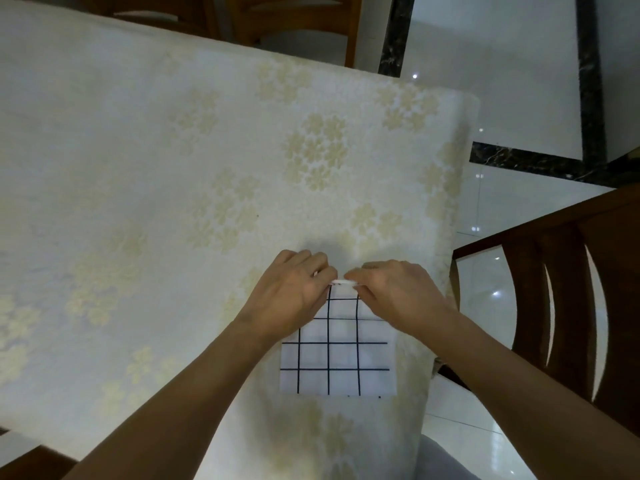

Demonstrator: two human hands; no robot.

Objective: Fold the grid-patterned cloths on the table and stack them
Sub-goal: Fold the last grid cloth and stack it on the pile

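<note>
Both hands, left (294,289) and right (391,289), pinch the far edge of one cloth (337,355) lying near the table (173,168) edge. Folding seems underway; no stack is visible yet.

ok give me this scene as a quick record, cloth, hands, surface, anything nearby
surface: floral tablecloth
cloth: grid-patterned cloth, white with black lines, lying flat near the tablecloth's right end
hands: left hand and right hand both pinch its far edge, close together
nearby: wooden chair to the right
stack: no other cloth in view
</note>
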